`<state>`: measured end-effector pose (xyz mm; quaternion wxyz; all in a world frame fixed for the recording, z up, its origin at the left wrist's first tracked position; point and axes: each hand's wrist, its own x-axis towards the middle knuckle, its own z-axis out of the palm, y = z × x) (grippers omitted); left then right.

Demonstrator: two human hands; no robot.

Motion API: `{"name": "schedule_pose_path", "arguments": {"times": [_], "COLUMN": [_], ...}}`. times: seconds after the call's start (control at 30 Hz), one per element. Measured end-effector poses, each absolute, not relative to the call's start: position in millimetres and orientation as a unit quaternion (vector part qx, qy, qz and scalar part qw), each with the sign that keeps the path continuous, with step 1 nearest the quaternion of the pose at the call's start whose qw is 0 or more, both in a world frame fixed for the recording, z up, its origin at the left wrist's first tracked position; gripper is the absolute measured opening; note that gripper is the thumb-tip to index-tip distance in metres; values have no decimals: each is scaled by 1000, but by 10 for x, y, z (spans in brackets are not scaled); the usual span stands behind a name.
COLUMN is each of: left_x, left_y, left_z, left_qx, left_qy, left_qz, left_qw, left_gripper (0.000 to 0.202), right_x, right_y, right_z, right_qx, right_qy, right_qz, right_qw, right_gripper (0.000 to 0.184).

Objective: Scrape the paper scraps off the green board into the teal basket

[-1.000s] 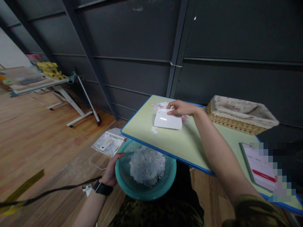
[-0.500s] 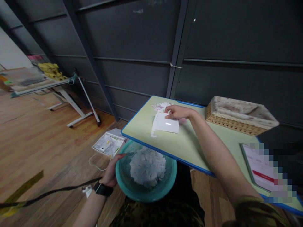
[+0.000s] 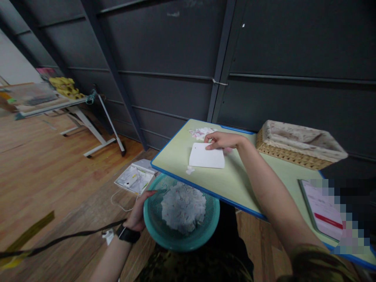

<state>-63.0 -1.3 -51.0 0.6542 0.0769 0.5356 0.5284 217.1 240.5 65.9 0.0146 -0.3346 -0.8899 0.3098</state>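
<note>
My right hand [image 3: 221, 141] pinches the far edge of a white scraper card [image 3: 207, 156] with a small hole in one corner, held low over the green tabletop [image 3: 235, 188]. Just in front of the card lie a few white paper scraps [image 3: 190, 170]; a flat pile of printed scraps [image 3: 202, 133] sits behind it. Below the table edge, my left hand [image 3: 140, 211] grips the left rim of a teal plastic basket [image 3: 182, 246], its thumb over the rim. Inside the basket is a heap of torn white paper [image 3: 183, 207].
A lined wicker basket [image 3: 296, 150] stands at the table's back right, with a tablet [image 3: 321, 207] nearer me. An open white box [image 3: 135, 178] lies on the floor at left. Another table [image 3: 53, 105] stands farther left, and a dark panel wall [image 3: 167, 94] runs behind.
My right hand has drawn the card slightly toward me and right, laying it flatter. The scraps by the near edge have shifted a little. My left hand stays on the basket rim.
</note>
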Motion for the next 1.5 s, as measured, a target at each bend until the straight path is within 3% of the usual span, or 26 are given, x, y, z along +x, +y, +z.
{"name": "schedule_pose_path", "arguments": {"times": [0.23, 0.43, 0.63, 0.77, 0.9, 1.07, 1.23, 1.4, 1.5], "left_x": [-622, -617, -615, -620, -615, -592, -602, -623, -609], "left_y": [-15, -12, -13, -13, -6, -16, -22, -17, -18], "left_z": [-490, -467, -457, -468, -458, -426, -443, -483, -471], "left_qx": [70, 72, 76, 86, 87, 88, 76, 78, 81], "left_qy": [533, 536, 536, 534, 532, 536, 535, 532, 536], "left_qz": [529, 527, 525, 529, 529, 532, 533, 525, 527], "left_qw": [656, 656, 657, 654, 655, 650, 651, 660, 655], "left_gripper": [11, 20, 18, 16, 16, 21, 20, 20, 17], "right_x": [2067, 2077, 1919, 2021, 2307, 2456, 2322, 2246, 2250], "right_y": [2316, 2318, 2272, 2315, 2422, 2476, 2447, 2424, 2432], "right_z": [612, 619, 537, 632, 769, 776, 701, 666, 655], "right_qx": [-312, -339, -261, -267, -398, -493, -476, -400, -389], "right_qy": [-869, -857, -857, -874, -867, -835, -855, -870, -867], "right_qz": [381, 388, 434, 405, 291, 244, 207, 287, 310], "right_qw": [-48, -22, -96, -33, 69, 17, 15, -34, -14], "right_gripper": [19, 18, 21, 26, 29, 37, 31, 23, 25]}}
